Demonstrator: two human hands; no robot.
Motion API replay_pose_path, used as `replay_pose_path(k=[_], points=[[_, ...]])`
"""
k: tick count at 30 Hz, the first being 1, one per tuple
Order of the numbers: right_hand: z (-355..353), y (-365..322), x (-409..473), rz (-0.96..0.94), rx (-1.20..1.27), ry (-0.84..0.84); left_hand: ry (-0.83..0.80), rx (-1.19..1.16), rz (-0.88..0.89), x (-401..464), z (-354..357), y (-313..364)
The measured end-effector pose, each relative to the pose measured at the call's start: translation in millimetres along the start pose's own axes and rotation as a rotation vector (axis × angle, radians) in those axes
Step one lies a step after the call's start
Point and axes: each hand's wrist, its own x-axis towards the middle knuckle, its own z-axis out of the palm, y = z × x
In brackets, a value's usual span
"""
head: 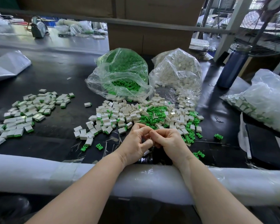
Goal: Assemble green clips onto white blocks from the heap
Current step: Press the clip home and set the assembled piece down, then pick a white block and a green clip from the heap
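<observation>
A single wide-angle view looks from the person's head, forward and steeply down along both bare forearms. The left hand (134, 141) and right hand (170, 141) sit close under the lens at lower centre. Beyond the hands the black-topped desk (55, 75) stretches away, its straight edges bowed by the lens, with brown cardboard boxes (149, 38) closing the far background.

Two hands, four bags, one bottle, two piles

Left hand (134, 143) and right hand (170, 141); far green bag (120, 73), far white bag (176, 73); one bag far left (6, 65), one right (265, 97); one bottle (233, 67); heap (144, 113), left pile (26, 110), pieces too many to count.
</observation>
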Motion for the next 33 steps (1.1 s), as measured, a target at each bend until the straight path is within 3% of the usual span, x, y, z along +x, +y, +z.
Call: replay_pose_path(k=[7,15,24,27,33], points=[[1,2,2,-0.013,0.119,0.079,0.116,-0.032,-0.01,2,-2,-4],[-2,2,1,-0.092,-0.067,0.141,0.138,0.02,-0.023,3,-1,-9],[1,4,3,-0.054,-0.186,0.144,0.179,0.095,0.012,3,-1,-10],[-2,5,3,-0.091,-0.232,0.218,0.262,0.092,-0.022,3,-2,-11],[-5,9,6,-0.073,-0.331,0.346,0.591,0.091,-0.083,3,-9,-12]])
